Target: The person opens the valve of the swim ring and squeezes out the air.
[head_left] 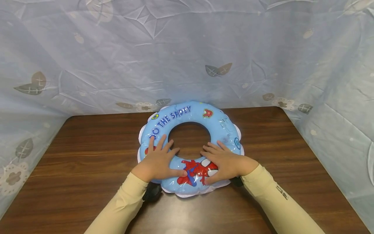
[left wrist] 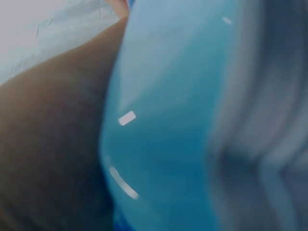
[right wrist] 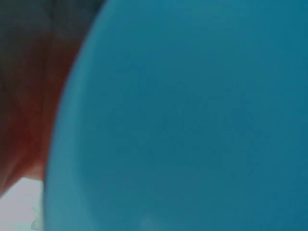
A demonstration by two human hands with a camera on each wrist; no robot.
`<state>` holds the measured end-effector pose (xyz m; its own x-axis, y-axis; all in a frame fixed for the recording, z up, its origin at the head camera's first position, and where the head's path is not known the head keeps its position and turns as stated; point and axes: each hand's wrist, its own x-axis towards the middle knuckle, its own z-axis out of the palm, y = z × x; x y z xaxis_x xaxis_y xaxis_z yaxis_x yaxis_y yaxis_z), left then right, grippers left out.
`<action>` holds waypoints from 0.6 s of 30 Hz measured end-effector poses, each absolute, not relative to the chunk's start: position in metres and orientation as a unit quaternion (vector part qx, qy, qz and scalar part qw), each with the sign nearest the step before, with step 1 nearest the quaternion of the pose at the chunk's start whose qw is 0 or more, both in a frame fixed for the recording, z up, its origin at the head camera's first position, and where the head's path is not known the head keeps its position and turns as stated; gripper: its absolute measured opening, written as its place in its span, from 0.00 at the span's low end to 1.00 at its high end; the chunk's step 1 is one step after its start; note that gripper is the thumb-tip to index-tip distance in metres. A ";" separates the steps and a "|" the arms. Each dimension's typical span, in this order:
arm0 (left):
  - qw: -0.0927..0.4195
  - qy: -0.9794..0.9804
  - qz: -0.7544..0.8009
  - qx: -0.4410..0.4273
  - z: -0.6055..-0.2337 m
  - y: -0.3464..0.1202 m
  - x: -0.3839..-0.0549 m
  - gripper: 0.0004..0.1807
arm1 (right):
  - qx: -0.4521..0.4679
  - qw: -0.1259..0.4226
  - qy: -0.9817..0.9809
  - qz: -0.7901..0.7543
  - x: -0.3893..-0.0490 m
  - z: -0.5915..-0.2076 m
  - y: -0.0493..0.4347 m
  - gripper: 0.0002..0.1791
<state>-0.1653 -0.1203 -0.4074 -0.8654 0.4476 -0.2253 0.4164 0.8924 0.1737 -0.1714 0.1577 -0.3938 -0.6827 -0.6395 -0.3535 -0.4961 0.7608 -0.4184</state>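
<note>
A light-blue inflatable swim ring point(head_left: 179, 113) lies on the brown table, blown up and round, with a scalloped white edge. Printed lettering runs over its upper left, and a red and blue masked cartoon figure marks its near side. My left hand point(head_left: 159, 164) rests on the ring's near left, fingers spread and straight. On the near right lies my right hand point(head_left: 228, 164), its fingers spread too. Both wrist views are mostly filled by the ring's glossy blue side point(left wrist: 163, 134), close and blurred; the right wrist view shows its smooth surface point(right wrist: 183, 120).
The dark wood-grain table point(head_left: 96, 156) reaches out on both sides of the ring. Behind its far edge hangs a pale grey-blue cloth point(head_left: 181, 52) with leaf and flower prints, which continues along the left and right sides.
</note>
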 end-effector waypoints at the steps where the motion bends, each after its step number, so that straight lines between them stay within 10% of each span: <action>1: 0.130 0.964 0.061 0.224 -0.407 -0.120 -0.165 0.56 | -0.313 0.245 0.906 -0.146 -0.171 -0.394 0.158 0.60; 18: 0.128 0.965 0.061 0.222 -0.405 -0.119 -0.164 0.55 | -0.317 0.246 0.907 -0.127 -0.172 -0.396 0.156 0.60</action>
<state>-0.1642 -0.1186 -0.4053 -0.8686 0.4444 -0.2192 0.4135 0.8938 0.1738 -0.1717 0.1563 -0.3964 -0.6776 -0.6381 -0.3656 -0.5135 0.7664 -0.3860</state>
